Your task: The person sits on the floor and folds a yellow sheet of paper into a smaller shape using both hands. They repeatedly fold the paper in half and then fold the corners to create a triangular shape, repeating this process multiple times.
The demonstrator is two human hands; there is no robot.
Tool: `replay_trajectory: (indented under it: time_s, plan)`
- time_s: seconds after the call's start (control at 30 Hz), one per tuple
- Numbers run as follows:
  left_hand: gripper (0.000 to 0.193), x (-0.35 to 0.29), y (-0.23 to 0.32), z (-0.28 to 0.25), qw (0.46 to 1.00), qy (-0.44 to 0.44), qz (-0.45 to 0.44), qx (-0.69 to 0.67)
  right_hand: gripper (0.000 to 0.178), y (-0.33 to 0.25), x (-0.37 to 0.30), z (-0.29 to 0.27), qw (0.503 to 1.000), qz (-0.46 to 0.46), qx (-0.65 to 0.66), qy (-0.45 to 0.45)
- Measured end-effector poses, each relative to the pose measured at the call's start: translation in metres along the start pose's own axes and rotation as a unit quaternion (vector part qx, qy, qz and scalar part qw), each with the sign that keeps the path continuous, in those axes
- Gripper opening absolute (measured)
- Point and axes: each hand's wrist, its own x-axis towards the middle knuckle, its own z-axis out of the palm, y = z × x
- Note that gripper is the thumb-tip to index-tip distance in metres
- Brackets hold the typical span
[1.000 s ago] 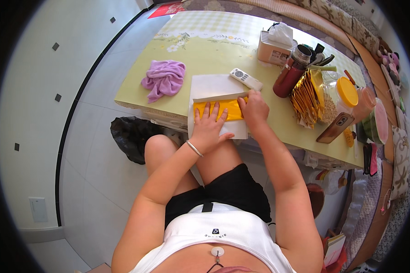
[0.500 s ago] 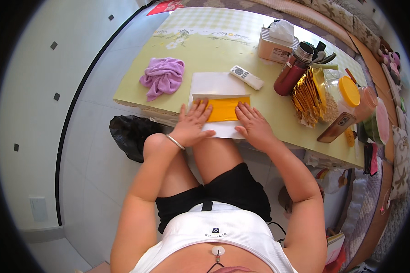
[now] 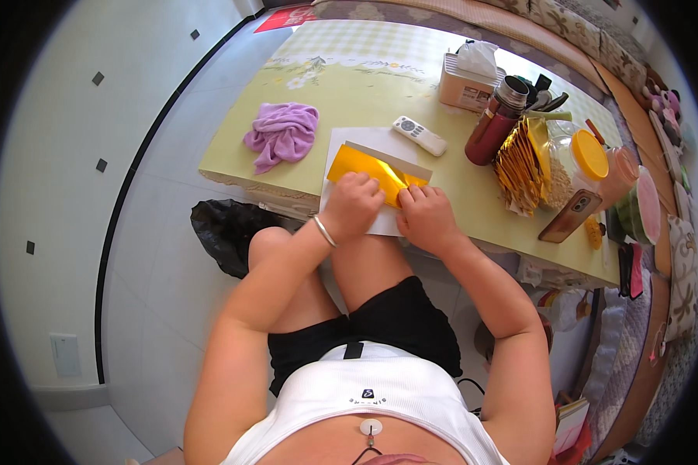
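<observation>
We are pressing both hands down on a yellow sheet of paper (image 3: 368, 170), which is lying folded on a white sheet (image 3: 364, 143) at the near edge of the counter (image 3: 349, 85). Our left hand (image 3: 354, 205) is curling its grip, pinching the yellow sheet's near fold, and our right hand (image 3: 426, 217) is pressing fingers together on it just beside. A purple cloth (image 3: 281, 133) is sitting left of the yellow sheet, and a white remote (image 3: 419, 136) is lying just behind it.

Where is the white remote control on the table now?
In the head view, the white remote control lies on the yellow-green table, beyond the hands, between the white paper sheet and dark red bottle.
</observation>
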Motion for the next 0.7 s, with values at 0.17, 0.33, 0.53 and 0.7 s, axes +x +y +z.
replay_trajectory:
  time_s: [0.17,0.33,0.53,0.7]
  plan:
    - [0.012,-0.002,0.015,0.015,0.996,-0.02,-0.085,-0.032,0.023,0.005,0.0,-0.007,1.0,-0.004,0.027,0.006]
    - [0.016,0.0,0.017,0.01,0.99,0.011,-0.115,-0.076,0.023,0.024,-0.001,-0.01,0.998,-0.046,0.044,0.027]
    - [0.017,0.01,0.026,0.015,0.976,0.009,-0.185,-0.111,0.009,0.034,0.004,0.011,0.953,0.14,0.266,0.029]
    - [0.015,0.014,0.028,0.035,0.94,0.056,-0.316,-0.12,0.016,0.041,0.026,0.009,0.911,0.261,0.311,-0.074]
